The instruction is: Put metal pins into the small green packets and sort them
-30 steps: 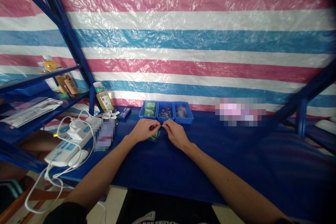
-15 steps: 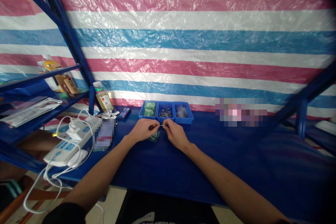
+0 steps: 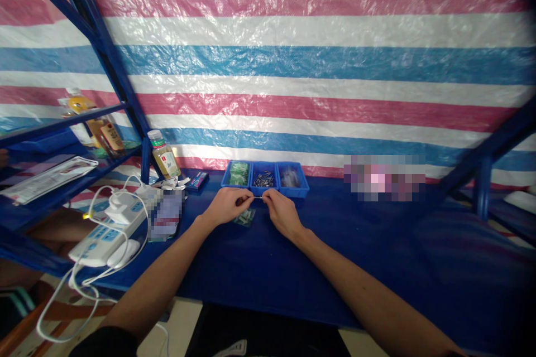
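My left hand (image 3: 228,204) and my right hand (image 3: 280,207) meet in front of the bins, fingers pinched. Between their fingertips stretches a small thin metal piece (image 3: 258,197), too small to name exactly; each hand grips one end. Below the left fingertips, a small clear packet (image 3: 244,217) with light pieces in it lies on the table. Just beyond the hands stand three joined blue bins: the left bin (image 3: 228,184) holds green packets (image 3: 239,172), the middle one metal screw-like parts (image 3: 263,179), the right one clear plastic bags (image 3: 290,176).
On the blue table (image 3: 268,273), a white power strip (image 3: 98,242) with tangled cables and a phone (image 3: 166,215) lie left. A bottle (image 3: 164,154) and a small blue box (image 3: 196,181) stand behind them. Blue frame posts (image 3: 482,189) flank the table. A blurred-out item (image 3: 384,178) lies back right.
My fingertips have drawn slightly apart, showing more of the thin metal piece between them. More of the clear packet below the left hand is now visible.
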